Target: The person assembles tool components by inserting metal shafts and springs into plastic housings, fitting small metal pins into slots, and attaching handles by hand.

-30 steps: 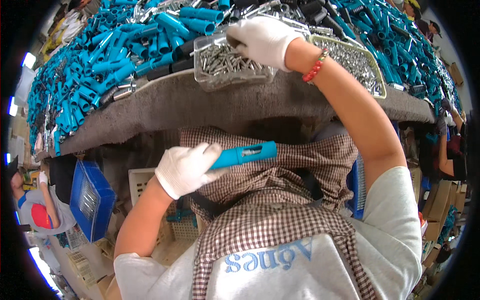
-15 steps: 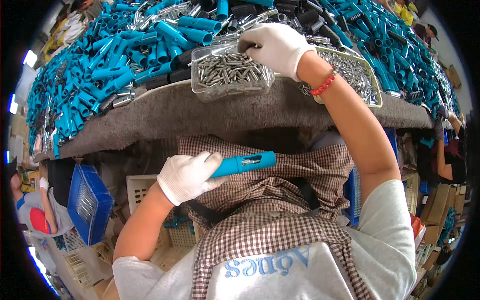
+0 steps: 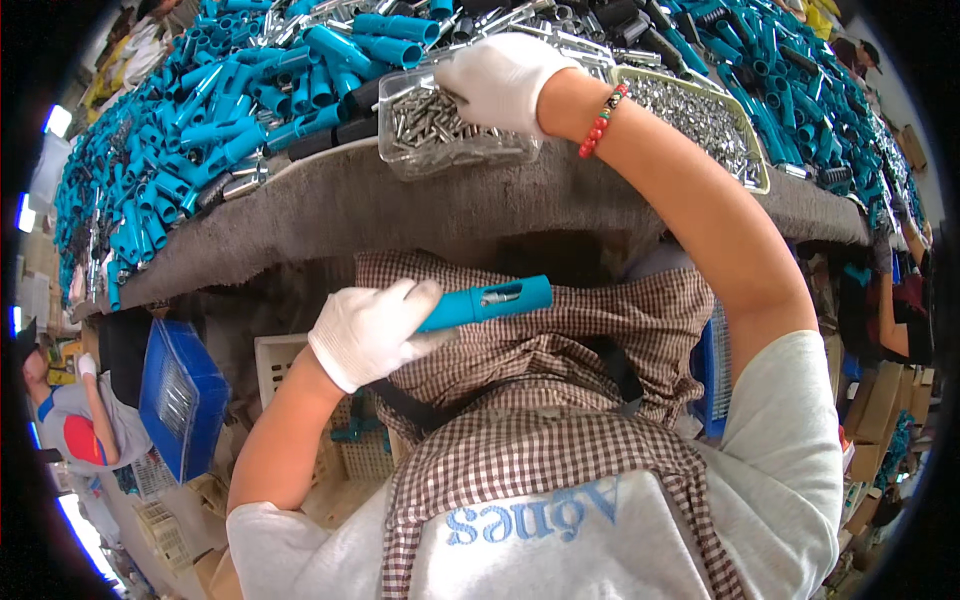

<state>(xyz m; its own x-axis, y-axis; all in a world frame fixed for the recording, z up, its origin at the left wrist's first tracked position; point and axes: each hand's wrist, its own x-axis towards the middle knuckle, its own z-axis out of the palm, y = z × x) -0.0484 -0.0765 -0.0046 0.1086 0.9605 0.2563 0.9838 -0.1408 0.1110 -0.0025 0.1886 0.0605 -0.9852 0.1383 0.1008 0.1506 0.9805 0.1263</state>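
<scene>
My left hand (image 3: pixel 368 335), in a white glove, is wrapped round one end of a teal plastic tube (image 3: pixel 535 294) above my lap. A slot in the tube's side shows a shiny metal part inside. My right hand (image 3: pixel 505 85), also gloved, reaches over a clear plastic box (image 3: pixel 455 158) on the bench. Its bent fingertips are among small metal pins (image 3: pixel 425 118) in that box. The fingers are curled together, and whatever lies between them is hidden.
Teal tubes (image 3: pixel 215 140) and metal parts heap the bench. Right of the box stands a pale tray (image 3: pixel 762 180) of small metal pieces. A dark cloth (image 3: pixel 330 215) covers the bench edge. Blue crates (image 3: pixel 180 400) flank me. A co-worker (image 3: pixel 95 425) is at far left.
My right hand has moved left over the clear box, and its fingertips have come down among the pins. My left hand still holds the teal tube much as before.
</scene>
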